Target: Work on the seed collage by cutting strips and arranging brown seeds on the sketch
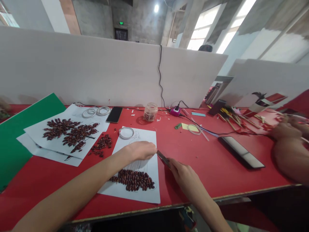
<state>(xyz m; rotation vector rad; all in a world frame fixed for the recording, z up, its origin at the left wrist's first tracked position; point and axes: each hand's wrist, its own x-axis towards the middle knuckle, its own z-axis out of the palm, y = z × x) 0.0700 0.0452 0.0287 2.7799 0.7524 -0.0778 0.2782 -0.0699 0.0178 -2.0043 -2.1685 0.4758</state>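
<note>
My left hand [141,150] rests on a white sheet of paper [149,190], fingers curled and pinched together over a faint pencil drawing; what it pinches is too small to see. A patch of dark red beans [134,179] is stuck on the lower part of that sheet. Just to the right, my right hand [182,174] is closed on a thin dark tool [163,158], whose tip points at my left fingertips. A clear tape ring [126,132] lies at the sheet's top edge.
On the red table [207,161] lie finished bean pictures [70,133], loose beans [102,144], green card [14,132], tape rings [96,111], a phone [114,114], a small jar [151,111], a charger [175,111] and a dark tablet [241,151]. Another person's arm [289,154] is at right.
</note>
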